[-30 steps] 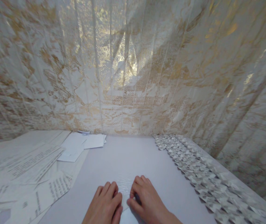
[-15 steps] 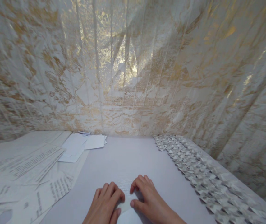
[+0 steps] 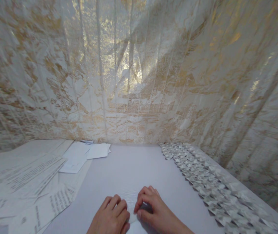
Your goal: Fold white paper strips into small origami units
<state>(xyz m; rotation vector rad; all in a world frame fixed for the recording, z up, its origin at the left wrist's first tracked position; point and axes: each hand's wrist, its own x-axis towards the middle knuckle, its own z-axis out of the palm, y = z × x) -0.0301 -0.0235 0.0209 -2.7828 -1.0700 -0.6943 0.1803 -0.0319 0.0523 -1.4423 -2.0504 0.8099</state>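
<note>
The left hand point(image 3: 112, 216) and right hand point(image 3: 153, 211) press fingertips down on a small white paper point(image 3: 131, 199) lying flat between them, fingers curled and close together; its long axis cannot be told. Beyond the paper the grey table point(image 3: 129, 165) lies bare up to a gold-patterned curtain point(image 3: 139, 74). Printed sheets point(image 3: 27, 182) lie left of the paper, folded pieces point(image 3: 207, 178) in rows to its right.

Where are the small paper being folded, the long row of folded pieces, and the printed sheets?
small paper point(image 3: 131, 197), head view, its top part showing between the hands.
row of folded pieces point(image 3: 202, 175), head view, its middle stretch.
printed sheets point(image 3: 24, 177), head view, the topmost sheet's text lines.
</note>
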